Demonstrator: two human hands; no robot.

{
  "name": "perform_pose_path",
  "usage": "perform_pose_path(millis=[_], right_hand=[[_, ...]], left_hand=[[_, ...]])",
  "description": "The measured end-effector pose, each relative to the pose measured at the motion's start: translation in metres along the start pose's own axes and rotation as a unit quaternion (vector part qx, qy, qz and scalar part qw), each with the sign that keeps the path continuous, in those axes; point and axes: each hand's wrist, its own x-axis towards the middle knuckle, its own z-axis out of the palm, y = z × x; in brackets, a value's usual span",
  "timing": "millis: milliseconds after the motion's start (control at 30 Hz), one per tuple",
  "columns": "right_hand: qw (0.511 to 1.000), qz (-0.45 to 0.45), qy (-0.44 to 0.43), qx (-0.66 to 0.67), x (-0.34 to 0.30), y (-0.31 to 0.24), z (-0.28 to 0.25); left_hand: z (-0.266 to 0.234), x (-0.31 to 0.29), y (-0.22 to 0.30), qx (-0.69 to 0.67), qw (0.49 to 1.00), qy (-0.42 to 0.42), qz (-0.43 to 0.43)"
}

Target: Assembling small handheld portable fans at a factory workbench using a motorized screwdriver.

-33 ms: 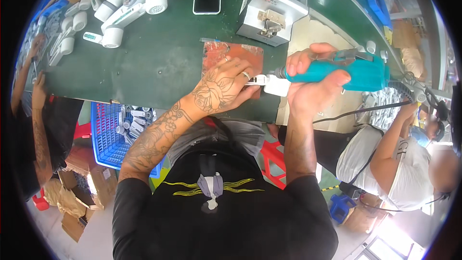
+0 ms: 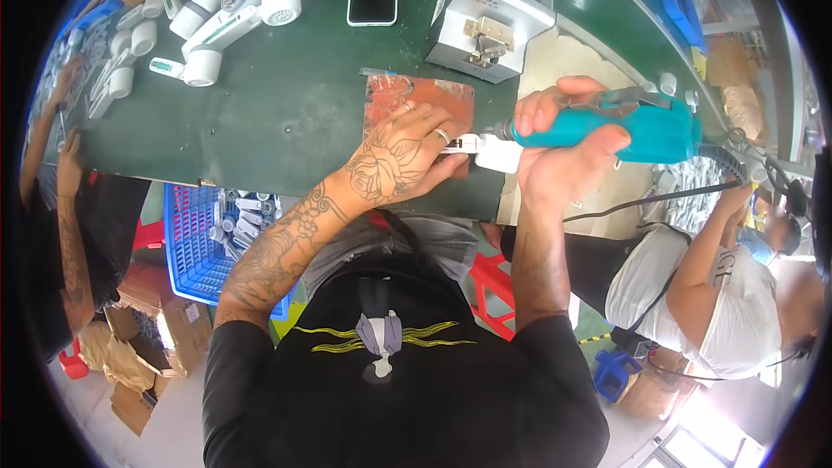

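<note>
Near the front edge of a green table (image 2: 277, 117), the left hand (image 2: 406, 152) pinches a white plastic piece (image 2: 497, 156) over a flat red mat (image 2: 390, 95); the right hand (image 2: 559, 165) encircles a teal cylindrical screwdriver (image 2: 663, 134).

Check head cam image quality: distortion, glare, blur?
Head view: fisheye bends the green table's edges, corners black; head view: lower right blows out to white; head view: teal power tool and left hand reasonably sharp, co-worker's head at right blurred.
</note>
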Motion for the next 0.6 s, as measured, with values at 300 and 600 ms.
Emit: perform_pose_path(millis=[300, 600], right_hand=[[1.0, -0.014, 0.009, -0.008, 0.01, 0.005, -0.002], [0.993, -0.113, 0.013, 0.024, 0.071, 0.04, 0.018]], left_hand=[[0.002, 0.005, -0.001, -0.079, 0.996, 0.015, -0.023], [-0.013, 0.034, -0.023, -0.031, 0.994, -0.055, -0.088]])
